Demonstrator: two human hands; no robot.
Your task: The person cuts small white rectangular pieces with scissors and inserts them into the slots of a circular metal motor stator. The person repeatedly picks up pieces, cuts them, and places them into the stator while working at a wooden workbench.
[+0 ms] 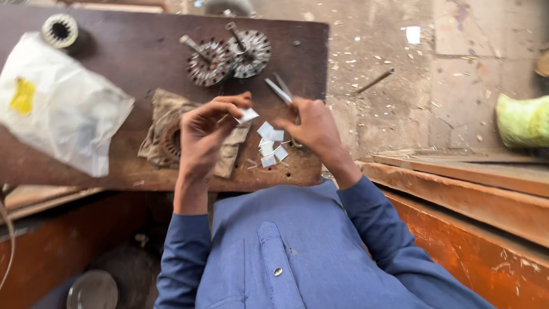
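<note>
My left hand [205, 131] pinches a small white paper slip [248, 115] between thumb and fingers above the brown wooden table [131, 51]. My right hand [309, 124] grips a pair of scissors [279, 90] whose blades point up and to the left, close to the slip. Several more cut white paper pieces [271, 144] lie on the table just below both hands. Under my left hand sits a round wound motor stator [170, 139] on a dirty cloth [158, 109].
Two toothed metal rotor parts with shafts [229, 55] lie at the table's far side. A white plastic bag [54, 103] covers the left. A small ring-shaped core [59, 30] sits far left. Orange wooden planks [469, 189] run at right, a green bundle [523, 121] beyond.
</note>
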